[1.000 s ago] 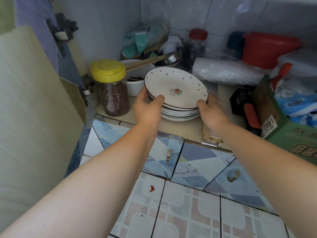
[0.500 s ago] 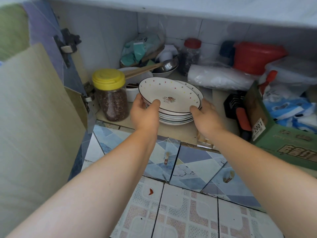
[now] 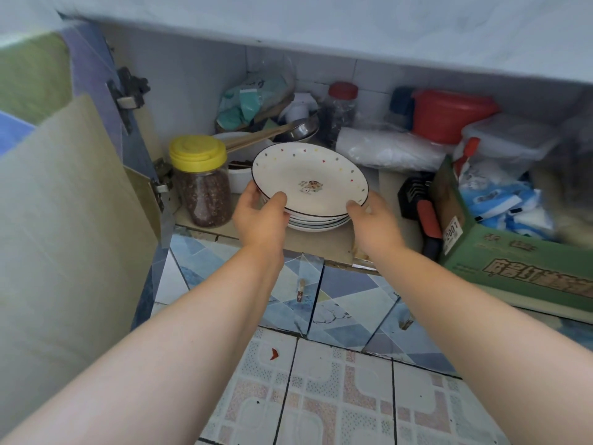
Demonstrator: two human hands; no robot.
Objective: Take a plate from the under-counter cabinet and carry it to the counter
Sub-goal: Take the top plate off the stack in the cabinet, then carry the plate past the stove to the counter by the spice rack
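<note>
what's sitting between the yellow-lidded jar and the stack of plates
In the head view, a white bowl sits between the yellow-lidded jar and the stack of plates.

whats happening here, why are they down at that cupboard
A person is reaching into an open under-counter cabinet. Both hands grip the top plate of a stack: the left hand at its left rim, the right hand at its right rim. The plate is tilted up at the front, just above the stack. A yellow-lidded jar stands to the left.

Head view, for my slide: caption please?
Both hands, left hand and right hand, lift top plate off cabinet stack.
</note>
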